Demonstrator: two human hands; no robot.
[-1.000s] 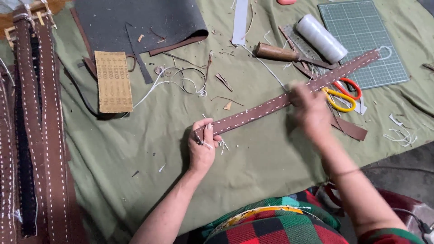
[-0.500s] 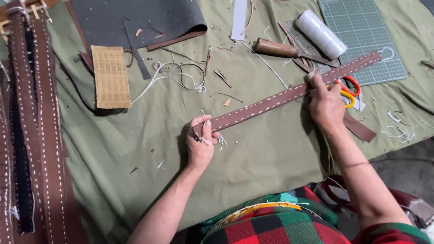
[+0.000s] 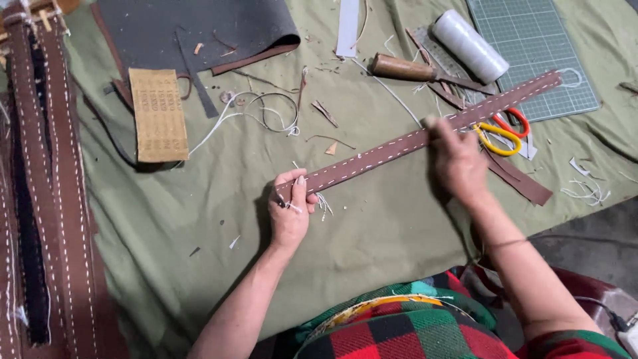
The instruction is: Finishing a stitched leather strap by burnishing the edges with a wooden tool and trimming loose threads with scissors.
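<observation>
Smoothing stage, looks like: your left hand [image 3: 290, 214] pinches the near end of the stitched strap [image 3: 412, 141], which lies slanting across the green surface [image 3: 372, 233]. Your right hand [image 3: 458, 161] presses on its middle, fingers curled. Next move probably calls for steady pressure along the stitching.

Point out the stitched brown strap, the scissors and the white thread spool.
stitched brown strap [image 3: 392, 147]: head view, mid-length of its stitched face, between the hands.
scissors [image 3: 500, 138]: head view, yellow handle loop beside the right hand.
white thread spool [image 3: 469, 45]: head view, middle of its wound side.
</observation>
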